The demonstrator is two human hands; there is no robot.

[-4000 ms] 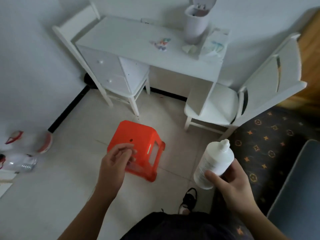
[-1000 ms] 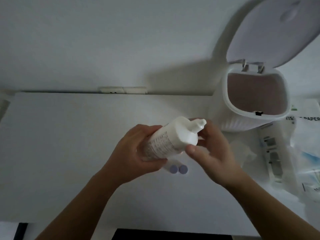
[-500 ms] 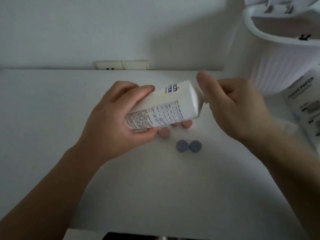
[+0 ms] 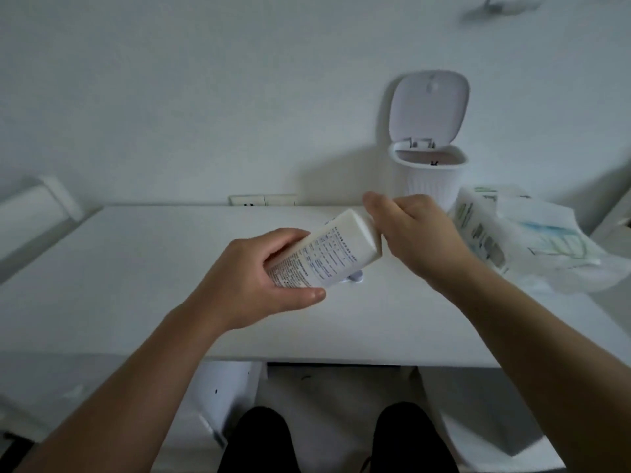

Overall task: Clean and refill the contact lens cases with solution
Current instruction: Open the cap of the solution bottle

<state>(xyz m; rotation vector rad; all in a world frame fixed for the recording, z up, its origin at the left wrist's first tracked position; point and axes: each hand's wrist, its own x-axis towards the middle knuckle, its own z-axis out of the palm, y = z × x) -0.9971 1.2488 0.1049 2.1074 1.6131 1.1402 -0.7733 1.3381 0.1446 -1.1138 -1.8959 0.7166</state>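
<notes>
Head view. White plastic solution bottle with small printed label text (image 4: 327,252) held tilted above the middle of the white bench (image 4: 136,268), base toward lower left, neck toward upper right. Left hand (image 4: 252,278) closed round the lower body of the bottle, thumb pressed along its underside. Right hand (image 4: 409,233) curled over the neck end of the bottle, cap hidden beneath the fingers. Small pale lilac contact lens case (image 4: 356,276) lay on the bench directly under the bottle, only an edge visible; lids on or off could not be told. White ribbed plastic bin with raised hinged lid (image 4: 428,180) stood at the back of the bench against the wall, just behind the right hand. Crumpled white plastic packets with green and blue print (image 4: 532,247) lay on the right part of the bench, beside the bin. White wall socket plate (image 4: 263,200) seen at the rear bench edge.
</notes>
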